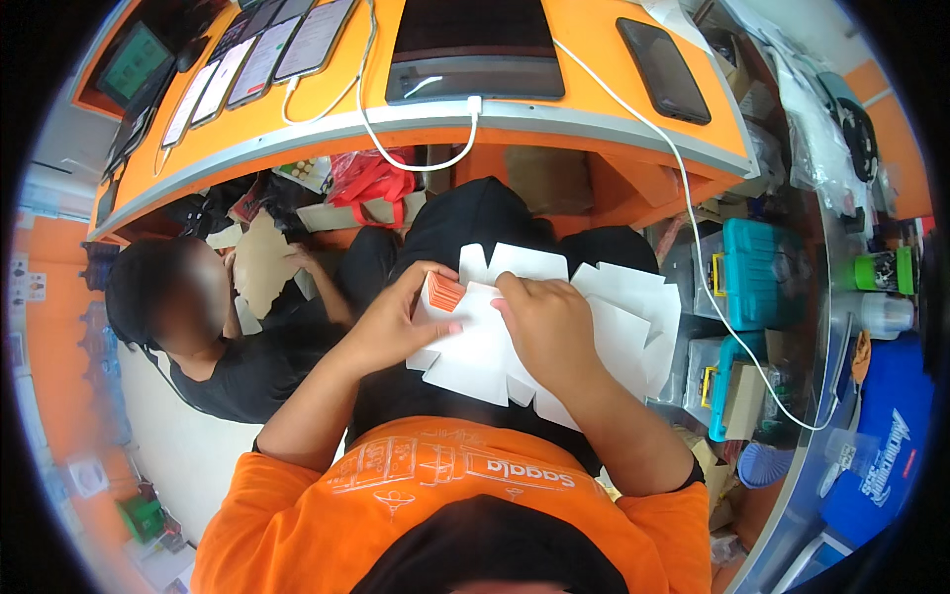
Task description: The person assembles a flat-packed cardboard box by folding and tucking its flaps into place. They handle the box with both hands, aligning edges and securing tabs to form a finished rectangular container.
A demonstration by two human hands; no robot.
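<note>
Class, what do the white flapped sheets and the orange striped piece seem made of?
White flapped sheets: probably thin card, matte, with crisp edges and tabs. Orange striped piece: perhaps paper or card, given its printed-looking stripes; finish unclear.

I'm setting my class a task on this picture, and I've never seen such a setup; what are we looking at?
There is no machine: a person works with two bare hands. The single picture comes from a wide fisheye camera on the person's head, looking down, so straight edges bend near its rim. The left hand holds a small orange stack. The right hand is on white card; whether it pinches or presses is unclear. Beyond, an orange table bears a tablet, phones and white cables. On the left, a co-worker holds brown cardboard.
</note>
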